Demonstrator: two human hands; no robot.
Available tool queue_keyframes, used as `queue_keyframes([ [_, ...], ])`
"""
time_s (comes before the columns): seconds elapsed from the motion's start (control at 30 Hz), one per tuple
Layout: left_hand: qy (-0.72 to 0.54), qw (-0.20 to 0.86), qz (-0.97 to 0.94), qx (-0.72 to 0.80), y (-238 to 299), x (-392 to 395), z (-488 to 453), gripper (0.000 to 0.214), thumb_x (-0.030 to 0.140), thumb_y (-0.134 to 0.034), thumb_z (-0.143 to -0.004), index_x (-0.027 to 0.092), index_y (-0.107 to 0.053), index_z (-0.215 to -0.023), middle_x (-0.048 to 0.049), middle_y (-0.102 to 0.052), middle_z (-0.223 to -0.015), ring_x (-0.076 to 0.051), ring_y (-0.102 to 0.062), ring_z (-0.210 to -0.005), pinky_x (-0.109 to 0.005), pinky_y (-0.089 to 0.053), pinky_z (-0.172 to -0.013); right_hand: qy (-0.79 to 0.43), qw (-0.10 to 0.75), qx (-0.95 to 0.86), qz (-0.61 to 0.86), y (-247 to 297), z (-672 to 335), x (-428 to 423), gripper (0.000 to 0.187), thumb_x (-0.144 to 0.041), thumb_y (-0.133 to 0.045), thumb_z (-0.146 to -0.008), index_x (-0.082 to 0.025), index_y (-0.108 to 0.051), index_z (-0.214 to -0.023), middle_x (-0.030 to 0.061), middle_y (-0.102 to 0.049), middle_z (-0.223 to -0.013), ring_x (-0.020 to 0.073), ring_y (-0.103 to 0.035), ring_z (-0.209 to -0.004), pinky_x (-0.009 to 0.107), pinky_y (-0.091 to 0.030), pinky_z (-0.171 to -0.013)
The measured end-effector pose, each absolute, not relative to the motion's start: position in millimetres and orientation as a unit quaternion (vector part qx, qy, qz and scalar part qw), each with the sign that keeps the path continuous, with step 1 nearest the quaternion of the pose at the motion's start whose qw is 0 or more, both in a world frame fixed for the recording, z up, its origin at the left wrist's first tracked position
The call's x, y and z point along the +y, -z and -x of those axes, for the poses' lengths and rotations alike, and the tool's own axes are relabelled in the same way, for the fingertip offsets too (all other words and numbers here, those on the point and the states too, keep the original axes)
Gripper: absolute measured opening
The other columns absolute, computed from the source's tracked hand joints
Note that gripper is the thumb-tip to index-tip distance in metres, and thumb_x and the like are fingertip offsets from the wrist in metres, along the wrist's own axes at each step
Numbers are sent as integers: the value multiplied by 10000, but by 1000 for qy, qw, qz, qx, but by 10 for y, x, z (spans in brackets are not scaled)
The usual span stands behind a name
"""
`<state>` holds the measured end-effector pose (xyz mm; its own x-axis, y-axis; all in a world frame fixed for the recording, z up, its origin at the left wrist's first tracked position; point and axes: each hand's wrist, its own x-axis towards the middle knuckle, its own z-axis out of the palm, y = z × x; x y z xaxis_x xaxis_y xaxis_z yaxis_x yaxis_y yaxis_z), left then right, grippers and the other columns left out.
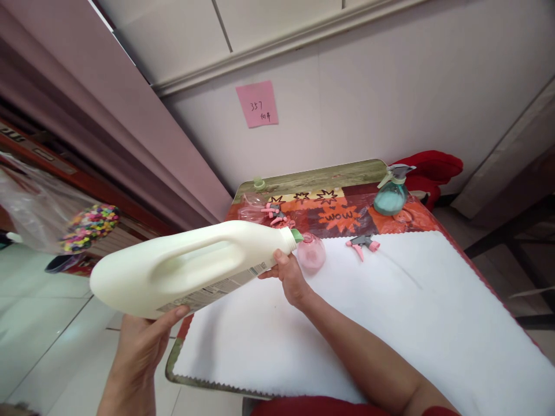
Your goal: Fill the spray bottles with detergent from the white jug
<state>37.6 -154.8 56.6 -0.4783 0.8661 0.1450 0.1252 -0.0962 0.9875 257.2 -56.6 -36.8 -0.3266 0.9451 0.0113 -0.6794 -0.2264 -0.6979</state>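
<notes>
A large cream detergent jug (130, 266) lies tilted nearly on its side, held up over the table's left part. My left hand (150, 335) supports its base end from below, thumb along the label. Near the neck, my right hand (288, 274) grips the jug from underneath. The jug's green spout points at the mouth of a pink spray bottle (311, 254) standing on the white mat. Whether liquid is flowing I cannot tell. Right of that bottle lies a pink and grey trigger sprayer head (363, 244) with its clear tube.
A teal spray bottle (391, 193) with a grey trigger stands at the back right. More pink and grey sprayer parts (277, 214) and a light green cap (259, 184) are at the back left. The white mat (260, 341) covers the table front. A wall stands behind.
</notes>
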Motion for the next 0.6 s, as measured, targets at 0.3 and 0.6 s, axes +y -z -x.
queue_keyframes([
  [0.3, -616, 296, -411, 604, -566, -1543, -379, 669, 171, -904, -554, 242, -705, -1189, -32, -764, -1088, -232, -702, -1024, -266, -601, -842, -755, 537, -313, 210, 369, -2575, -561, 644, -648, -650, -800, -160, -635, -1221, 125, -719, -1109, 251, -703, -922, 343, -630, -651],
  [0.6, -616, 302, -414, 598, -560, -1551, -353, 657, 157, -900, -572, 241, -698, -1191, -26, -762, -1086, -209, -709, -975, -270, -599, -856, -754, 538, -314, 207, 376, -2565, -553, 639, -642, -645, -807, -168, -630, -1235, 123, -716, -1116, 249, -699, -924, 341, -630, -648],
])
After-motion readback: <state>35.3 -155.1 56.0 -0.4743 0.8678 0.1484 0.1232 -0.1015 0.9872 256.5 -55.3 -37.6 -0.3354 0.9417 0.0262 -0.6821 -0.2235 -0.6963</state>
